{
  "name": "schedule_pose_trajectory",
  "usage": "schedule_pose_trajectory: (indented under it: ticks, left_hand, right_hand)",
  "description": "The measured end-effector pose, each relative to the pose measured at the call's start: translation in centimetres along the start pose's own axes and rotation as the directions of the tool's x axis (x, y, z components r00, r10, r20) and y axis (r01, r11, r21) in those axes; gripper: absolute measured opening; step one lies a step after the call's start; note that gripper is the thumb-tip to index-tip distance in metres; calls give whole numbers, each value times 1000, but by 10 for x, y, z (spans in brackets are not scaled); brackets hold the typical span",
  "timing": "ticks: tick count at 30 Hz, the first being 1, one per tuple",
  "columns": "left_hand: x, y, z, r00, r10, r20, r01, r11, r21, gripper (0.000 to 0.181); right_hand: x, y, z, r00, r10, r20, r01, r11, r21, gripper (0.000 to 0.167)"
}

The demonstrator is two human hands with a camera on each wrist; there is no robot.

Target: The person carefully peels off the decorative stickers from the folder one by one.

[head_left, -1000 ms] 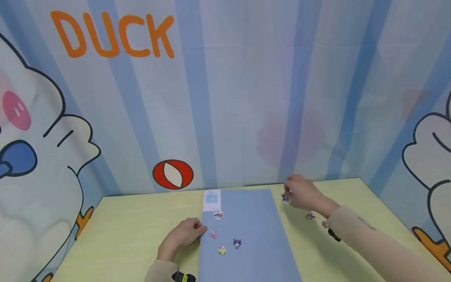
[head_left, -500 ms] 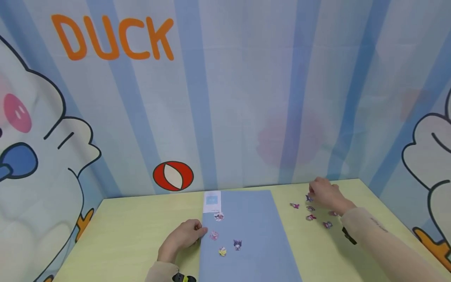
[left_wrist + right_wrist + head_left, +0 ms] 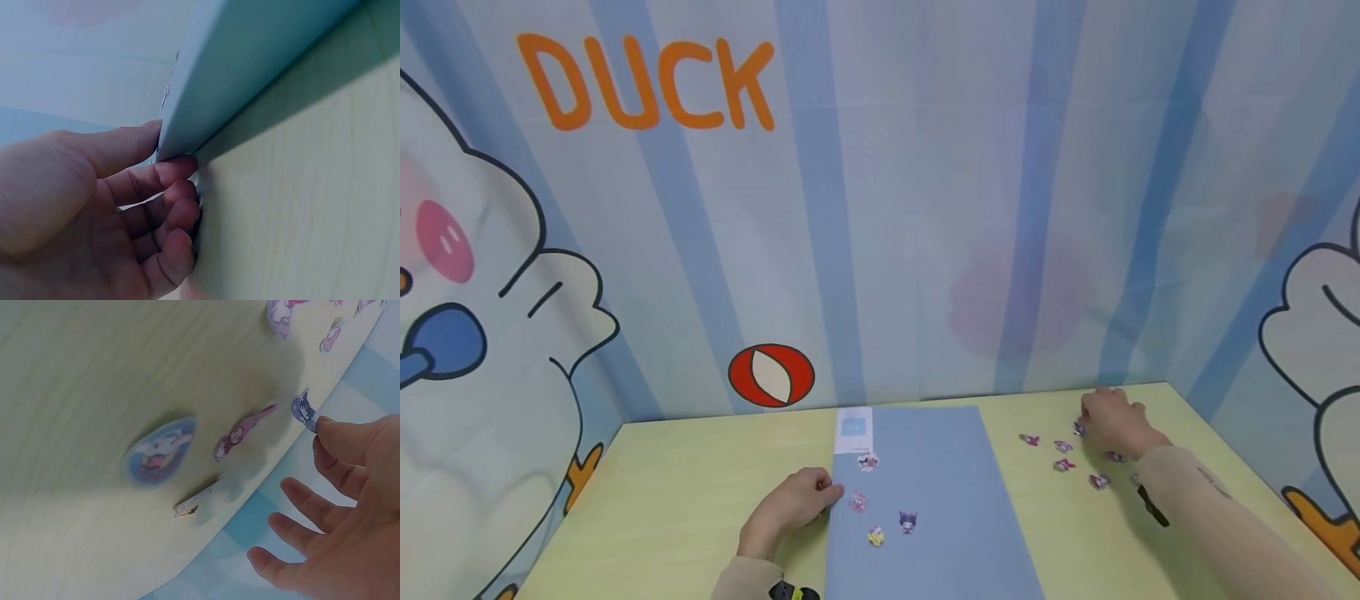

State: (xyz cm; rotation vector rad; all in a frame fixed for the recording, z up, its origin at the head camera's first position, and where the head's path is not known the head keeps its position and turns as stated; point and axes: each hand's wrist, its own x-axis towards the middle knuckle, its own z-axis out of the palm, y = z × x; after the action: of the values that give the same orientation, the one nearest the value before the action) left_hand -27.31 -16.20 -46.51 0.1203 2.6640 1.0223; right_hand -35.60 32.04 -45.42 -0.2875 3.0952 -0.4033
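The right hand [image 3: 1118, 425], at the board's two o'clock, pinches a purple sticker [image 3: 304, 411] by its edge between thumb and index finger, remaining fingers spread. Risk: slip or creasing, caused by the small contact area. The left hand [image 3: 797, 497] pinches the edge of the blue board [image 3: 955, 483] at ten o'clock; uneven pull could skew the board and displace any unfixed board stickers [image 3: 907, 522]. Desk stickers [image 3: 1063, 465] lie from the right hand's six to nine o'clock; a low pass across the desk [image 3: 700, 483] could scatter them.
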Motion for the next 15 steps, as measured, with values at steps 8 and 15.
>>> schedule_pose_trajectory:
  ticks: [8, 15]
  left_hand:
    - [0, -1, 0, 1000, 8, 1, -8, 1000, -7, 23]
    - [0, 1, 0, 1000, -1, 2, 1, 1000, 0, 22]
  right_hand:
    - [0, 5, 1, 998, 42, 41, -42, 999, 4, 12]
    - [0, 4, 1, 994, 74, 74, -74, 997, -6, 13]
